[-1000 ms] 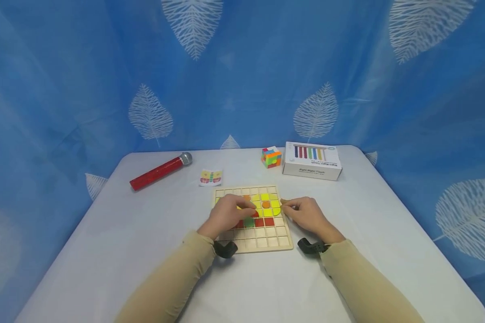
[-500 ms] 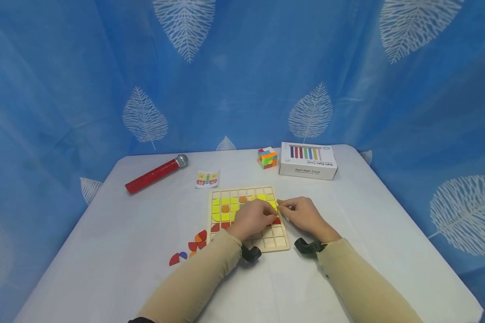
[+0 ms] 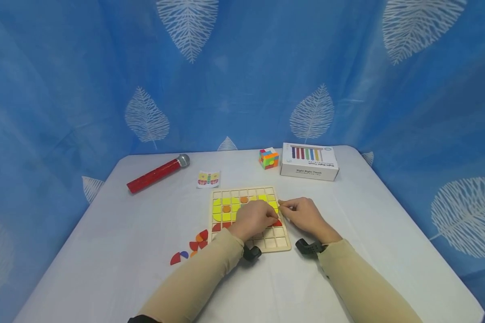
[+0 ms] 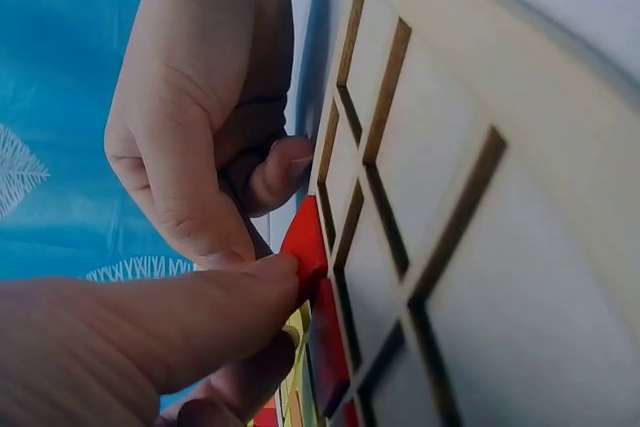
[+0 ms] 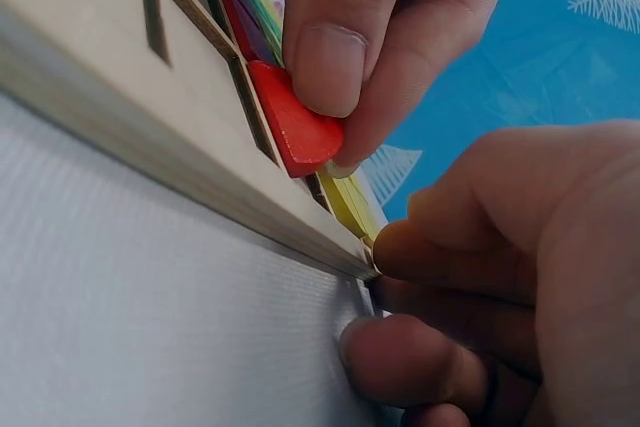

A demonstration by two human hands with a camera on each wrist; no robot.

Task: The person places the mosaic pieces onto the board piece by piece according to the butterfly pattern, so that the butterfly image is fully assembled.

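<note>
A wooden grid board [image 3: 270, 242] lies on the table, its cells partly filled with yellow, orange and red tiles. My left hand [image 3: 254, 218] reaches over it and pinches a red quarter-circle tile [image 5: 296, 127] between thumb and fingers. That tile sits tilted at a cell by the board's right side, beside a row of red tiles [image 4: 326, 347]. With curled fingers, my right hand [image 3: 305, 216] grips the board's right edge. The left forearm and hand cover part of the lower and middle cells in the head view.
Loose red, orange and blue tiles [image 3: 175, 259] lie left of the board. Behind it are a small pattern card [image 3: 208, 179], a red toy microphone [image 3: 155, 176], a puzzle cube [image 3: 268, 159] and a white box [image 3: 309, 161]. A blue curtain [image 3: 242, 89] surrounds the table.
My left hand has moved right across the board with the red tile, uncovering the board's left side and the loose tiles. My right hand has stayed at the board's edge.
</note>
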